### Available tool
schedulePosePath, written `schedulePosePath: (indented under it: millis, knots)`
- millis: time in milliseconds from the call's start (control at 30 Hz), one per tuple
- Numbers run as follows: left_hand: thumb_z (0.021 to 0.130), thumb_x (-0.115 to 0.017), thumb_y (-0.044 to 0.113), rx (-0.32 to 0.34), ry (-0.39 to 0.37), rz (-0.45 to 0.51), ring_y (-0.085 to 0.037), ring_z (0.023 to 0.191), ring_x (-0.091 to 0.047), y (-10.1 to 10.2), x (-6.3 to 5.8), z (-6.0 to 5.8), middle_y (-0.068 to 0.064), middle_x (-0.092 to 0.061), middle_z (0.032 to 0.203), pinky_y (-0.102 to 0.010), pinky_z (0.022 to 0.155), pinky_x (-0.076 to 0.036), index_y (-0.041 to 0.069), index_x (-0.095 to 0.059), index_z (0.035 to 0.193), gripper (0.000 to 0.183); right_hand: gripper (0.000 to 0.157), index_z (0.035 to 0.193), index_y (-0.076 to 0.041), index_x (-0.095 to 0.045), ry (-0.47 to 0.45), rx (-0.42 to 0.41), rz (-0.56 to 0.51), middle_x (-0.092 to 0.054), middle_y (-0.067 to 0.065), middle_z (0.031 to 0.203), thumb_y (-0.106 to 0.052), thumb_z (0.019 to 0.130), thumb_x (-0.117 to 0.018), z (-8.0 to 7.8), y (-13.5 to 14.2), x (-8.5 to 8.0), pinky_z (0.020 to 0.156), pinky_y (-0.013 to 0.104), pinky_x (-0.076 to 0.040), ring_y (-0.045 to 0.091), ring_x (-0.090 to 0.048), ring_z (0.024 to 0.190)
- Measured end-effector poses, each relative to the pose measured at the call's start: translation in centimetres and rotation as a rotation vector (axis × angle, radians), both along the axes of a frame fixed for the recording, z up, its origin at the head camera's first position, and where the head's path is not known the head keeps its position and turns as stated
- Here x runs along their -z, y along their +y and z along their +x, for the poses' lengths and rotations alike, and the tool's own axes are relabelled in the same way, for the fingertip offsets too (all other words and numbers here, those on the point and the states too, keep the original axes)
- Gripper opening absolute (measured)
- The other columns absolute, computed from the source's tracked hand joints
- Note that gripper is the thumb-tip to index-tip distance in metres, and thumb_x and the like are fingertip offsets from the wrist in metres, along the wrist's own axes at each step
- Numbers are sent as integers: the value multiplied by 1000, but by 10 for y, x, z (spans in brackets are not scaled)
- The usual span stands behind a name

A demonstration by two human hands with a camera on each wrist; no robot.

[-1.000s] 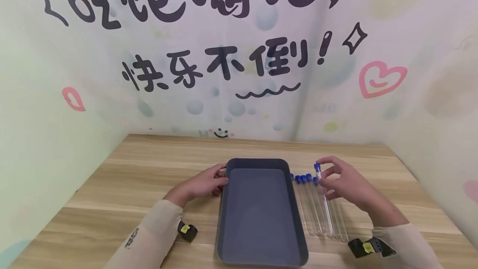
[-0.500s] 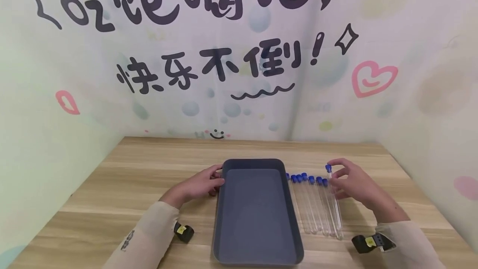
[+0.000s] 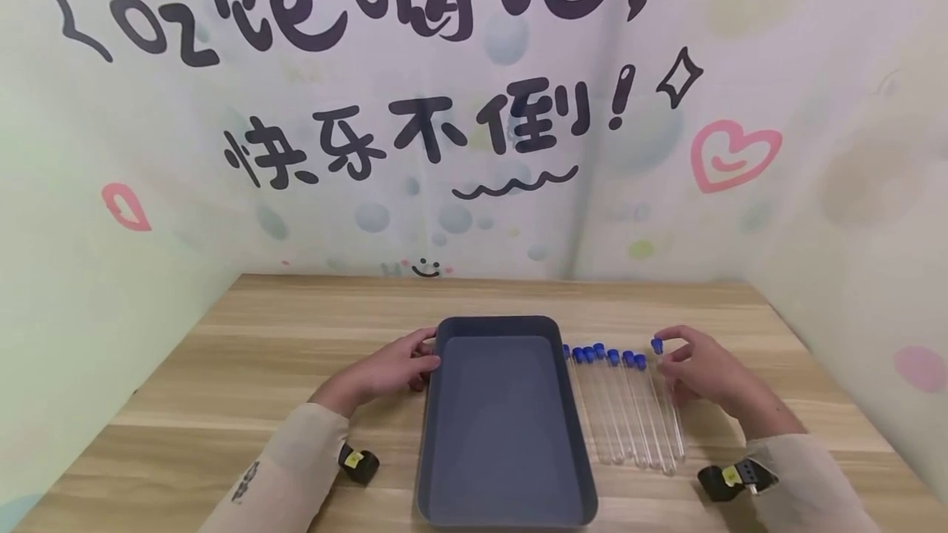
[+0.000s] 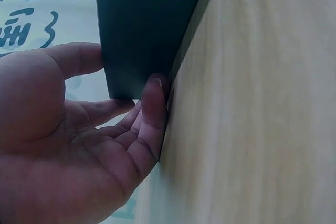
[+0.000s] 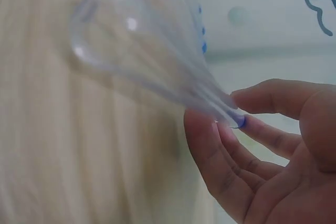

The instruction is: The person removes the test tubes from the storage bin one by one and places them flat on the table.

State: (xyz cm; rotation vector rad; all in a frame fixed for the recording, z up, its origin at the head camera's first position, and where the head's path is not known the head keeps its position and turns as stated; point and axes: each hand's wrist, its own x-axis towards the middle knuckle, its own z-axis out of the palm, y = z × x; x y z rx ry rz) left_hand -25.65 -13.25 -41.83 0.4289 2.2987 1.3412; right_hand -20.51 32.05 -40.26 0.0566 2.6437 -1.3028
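A dark grey rectangular tray (image 3: 499, 434) lies lengthwise on the table. My left hand (image 3: 392, 364) grips its far left corner; in the left wrist view the thumb touches the tray's edge and the fingers curl round the corner. To the tray's right, several clear test tubes with blue caps (image 3: 613, 357) lie side by side, caps pointing away from me. My right hand (image 3: 699, 368) pinches the rightmost test tube (image 3: 676, 434) close to its blue cap. In the right wrist view that tube's rounded end (image 5: 113, 30) comes towards the camera.
The wooden table (image 3: 296, 319) runs back to a printed wall cloth (image 3: 504, 229) with dark lettering. Wood surface shows left of the tray and right of the tubes. Each wrist wears a small black camera (image 3: 359, 464).
My right hand has moved rightward with the pinched test tube and lowered its cap end beside the row. More tubes now show apart. The left hand stays on the tray; the head view shifted slightly.
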Motion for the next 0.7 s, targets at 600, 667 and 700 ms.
schedulePosePath:
  millis: [600, 667, 700]
  knots:
    - [105, -50, 20, 9, 15, -13, -19, 89, -61, 8, 2, 1, -13, -58, 125, -31, 77, -54, 13, -29, 157, 57, 56, 144, 4, -39, 24, 11, 158, -63, 24, 106, -16, 97, -62, 7, -2, 7, 61, 35, -60, 20, -61, 71]
    - [106, -48, 22, -6, 37, -42, -20, 88, -61, 10, 0, 2, -13, -59, 122, -33, 75, -54, 10, -25, 158, 59, 54, 143, 3, -40, 79, 14, 203, -64, 26, 107, -19, 98, -60, 9, -6, 2, 61, 35, -58, 22, -63, 74]
    - [106, -48, 23, -17, 69, -73, -22, 88, -62, 10, -1, 3, -13, -60, 120, -35, 75, -54, 8, -23, 159, 61, 53, 142, 3, -42, 116, 15, 228, -64, 27, 108, -21, 98, -59, 10, -9, 0, 61, 35, -57, 23, -64, 76]
